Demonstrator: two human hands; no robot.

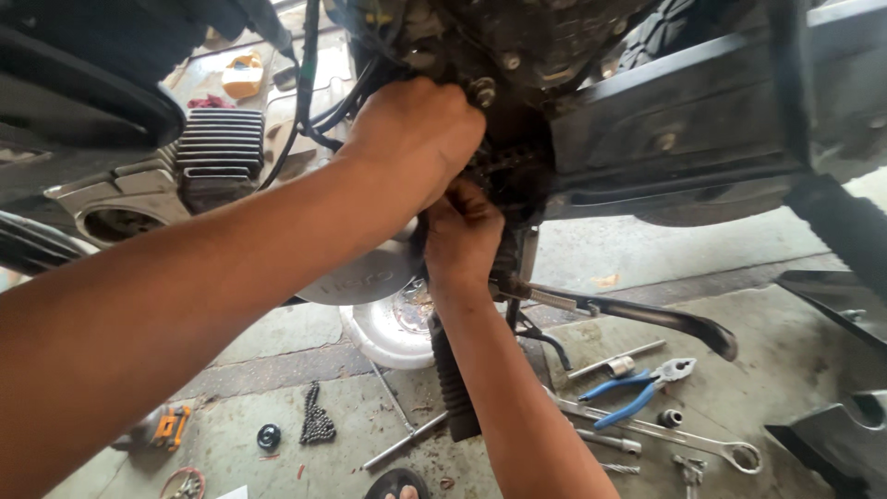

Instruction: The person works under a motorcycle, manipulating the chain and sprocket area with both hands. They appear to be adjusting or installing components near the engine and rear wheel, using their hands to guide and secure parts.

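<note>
Both hands up under a motorcycle, at the drive chain (499, 163) near the frame's middle: left hand (416, 139) above, knuckles toward the camera, fingers curled in at a bolt head (481, 91) and the chain just right of it; whether that grip closes on anything cannot be told, the fingertips hidden behind the hand. Right hand (462, 236) directly below, touching the left, grip closed around something dark at the chain's lower run, the held part itself out of sight. Chain running roughly level, left to right, away toward the black swingarm cover (665, 139); left hand the nearer to its visible stretch. Below, a side stand (637, 314) slanting down to the right. On the concrete floor (795, 370), blue-handled pliers (637, 388), a long ring spanner (674, 439), a loose length of chain (316, 418) lying end-on, a small black round part (268, 435). By way of packages, only a yellow rectangular container (244, 76) far back at upper left, and a small orange tool (171, 427) at lower left
</note>
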